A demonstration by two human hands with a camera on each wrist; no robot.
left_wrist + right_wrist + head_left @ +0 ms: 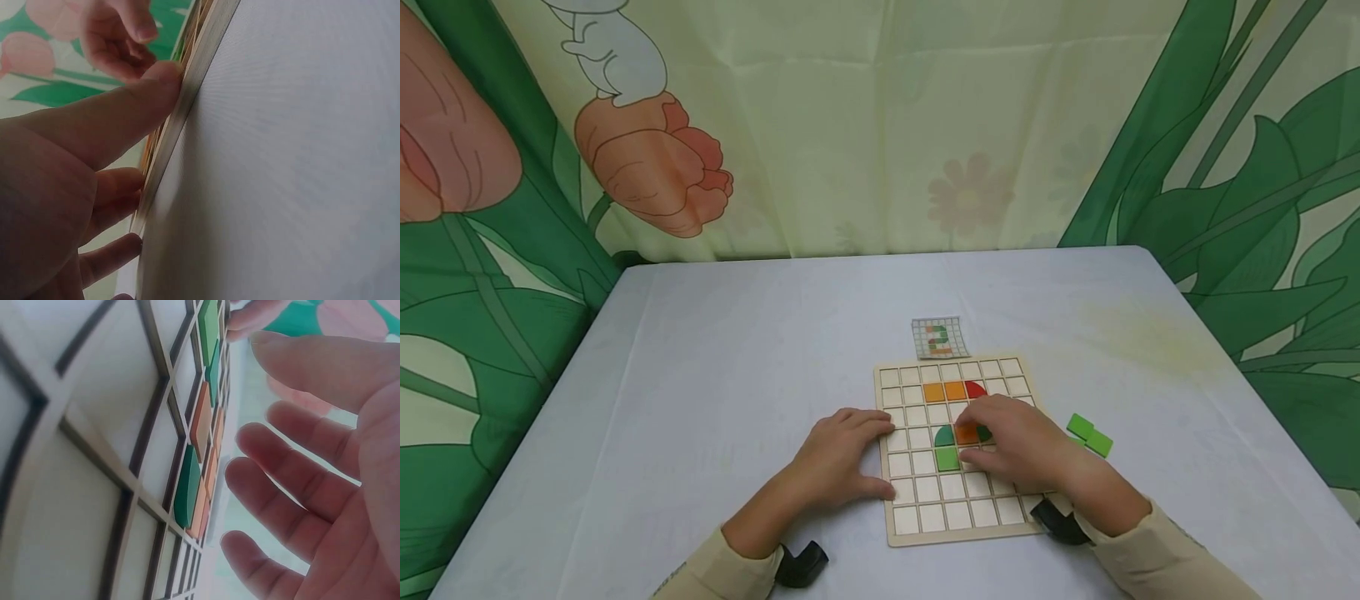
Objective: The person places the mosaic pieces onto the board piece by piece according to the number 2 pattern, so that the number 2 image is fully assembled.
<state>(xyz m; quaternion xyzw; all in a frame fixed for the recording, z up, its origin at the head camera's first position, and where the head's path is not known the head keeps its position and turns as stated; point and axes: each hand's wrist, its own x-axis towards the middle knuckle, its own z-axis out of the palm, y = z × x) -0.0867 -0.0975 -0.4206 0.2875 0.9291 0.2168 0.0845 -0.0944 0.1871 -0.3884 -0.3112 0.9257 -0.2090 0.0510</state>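
A wooden grid board lies on the white table. My left hand rests against its left edge, thumb and fingertips touching the rim. Over the board's right half hovers my right hand, its loosely bent fingers apart from the pieces and holding nothing in the right wrist view. Set in the grid are orange squares, a red quarter-round piece, a dark green rounded piece, a light green square and another dark green piece, partly hidden in the head view.
Loose light green squares lie right of the board, one mostly covered. A small pattern card with a coloured figure lies behind the board. A printed curtain hangs behind the table. Black camera mounts sit at both wrists.
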